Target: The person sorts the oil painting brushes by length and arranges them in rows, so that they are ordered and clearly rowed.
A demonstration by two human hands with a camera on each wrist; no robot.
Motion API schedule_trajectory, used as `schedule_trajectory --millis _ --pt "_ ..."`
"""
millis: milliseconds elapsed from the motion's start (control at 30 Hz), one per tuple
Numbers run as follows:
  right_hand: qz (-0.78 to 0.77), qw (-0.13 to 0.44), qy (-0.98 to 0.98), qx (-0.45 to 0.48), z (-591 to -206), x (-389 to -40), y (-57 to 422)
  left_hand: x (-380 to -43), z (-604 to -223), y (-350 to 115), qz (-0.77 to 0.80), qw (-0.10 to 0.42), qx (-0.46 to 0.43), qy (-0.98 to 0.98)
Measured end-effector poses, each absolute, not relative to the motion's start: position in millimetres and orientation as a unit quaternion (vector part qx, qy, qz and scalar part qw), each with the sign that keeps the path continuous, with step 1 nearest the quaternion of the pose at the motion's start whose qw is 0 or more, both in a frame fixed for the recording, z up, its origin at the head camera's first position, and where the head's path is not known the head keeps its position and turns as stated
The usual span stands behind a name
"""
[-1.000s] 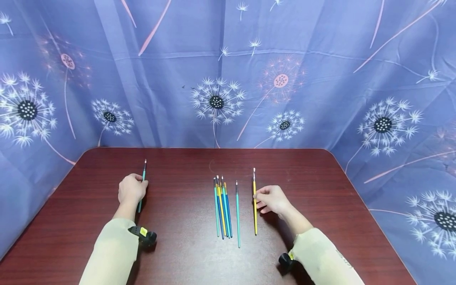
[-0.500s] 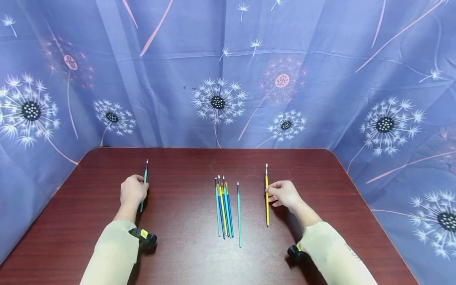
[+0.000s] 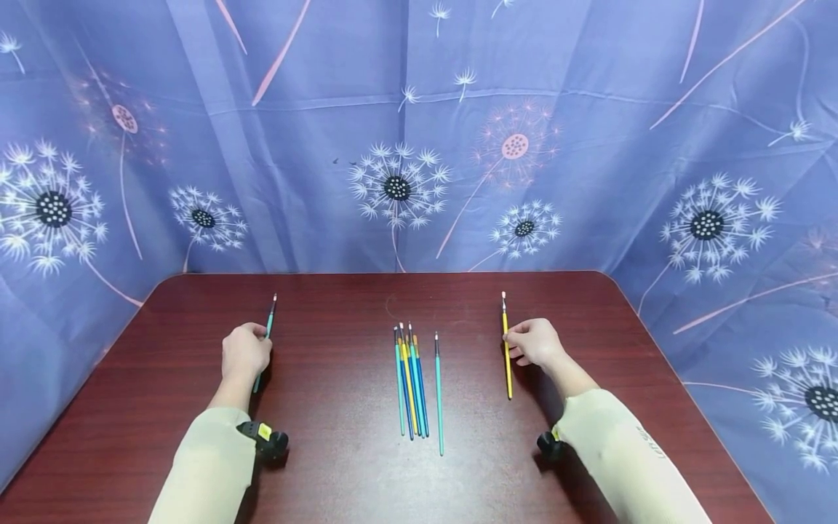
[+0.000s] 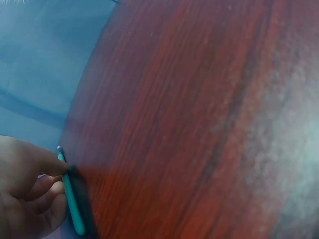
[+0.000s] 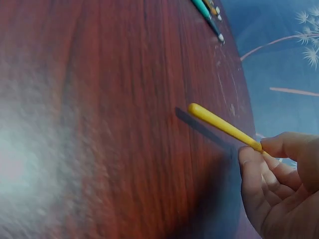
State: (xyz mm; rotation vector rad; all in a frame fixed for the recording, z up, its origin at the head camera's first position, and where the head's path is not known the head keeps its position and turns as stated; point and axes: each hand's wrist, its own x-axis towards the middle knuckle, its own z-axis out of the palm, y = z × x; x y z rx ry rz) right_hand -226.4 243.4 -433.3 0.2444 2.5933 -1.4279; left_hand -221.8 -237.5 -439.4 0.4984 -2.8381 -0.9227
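At the left of the table, my left hand (image 3: 245, 353) pinches a teal paintbrush (image 3: 270, 320) with its bristles pointing away; in the left wrist view the teal handle (image 4: 73, 204) shows between thumb and fingers. Over on the right side, my right hand (image 3: 535, 342) holds a yellow paintbrush (image 3: 507, 371) between thumb and fingertips. The right wrist view shows that yellow handle (image 5: 224, 125) above the tabletop, its shadow beside it. Between the hands lies a single teal paintbrush (image 3: 439, 400), just right of a close bunch of paintbrushes (image 3: 410, 386) in teal, blue and yellow.
The reddish-brown wooden table (image 3: 340, 306) has rounded far corners. Behind it and along both sides hangs a blue curtain (image 3: 314, 182) with a dandelion print. A small black camera (image 3: 270, 440) sits on the left wrist, and another camera (image 3: 550, 444) on the right.
My right hand has carried the yellow paintbrush to the right and farther from me, away from the bunch. My left hand stays in place, and its teal paintbrush has tilted slightly.
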Motion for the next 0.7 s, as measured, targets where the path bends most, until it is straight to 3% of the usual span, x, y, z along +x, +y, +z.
schedule_trajectory --millis 700 --pt "-0.396 0.039 0.910 0.121 -441 -240 243 -217 -444 -234 -0.314 0.063 0.177 -0.931"
